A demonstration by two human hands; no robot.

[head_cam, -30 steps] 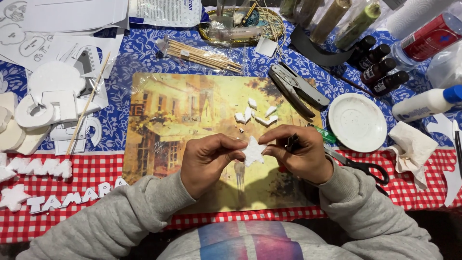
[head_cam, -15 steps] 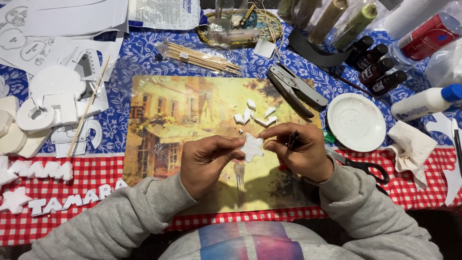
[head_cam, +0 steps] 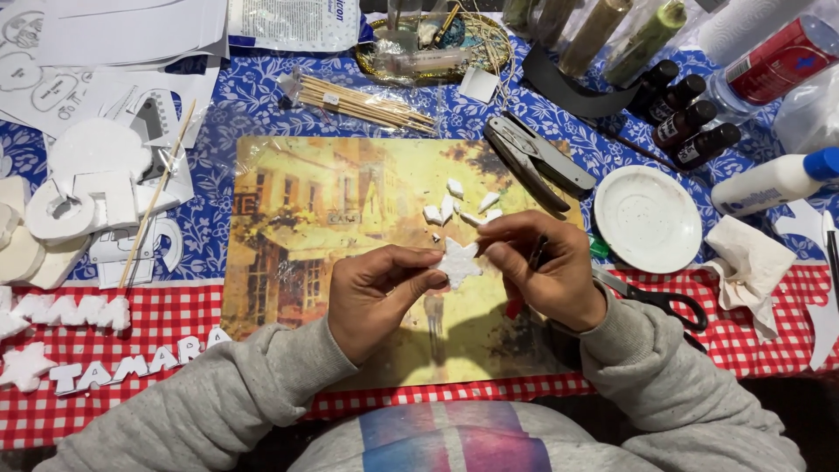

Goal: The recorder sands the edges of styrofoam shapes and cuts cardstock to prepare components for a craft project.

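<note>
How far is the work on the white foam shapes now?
Done: cut foam letters and a star lie on the checked cloth at left. In hand: left hand and right hand hold a small white foam star, the right also gripping a dark tool. Offcuts lie on the picture board. Uncut foam pieces remain.

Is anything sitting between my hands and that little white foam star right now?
Nothing visible. The left hand pinches the white foam star at its left side, and the right hand touches its right side. White offcuts lie beyond it on the picture mat.
</note>
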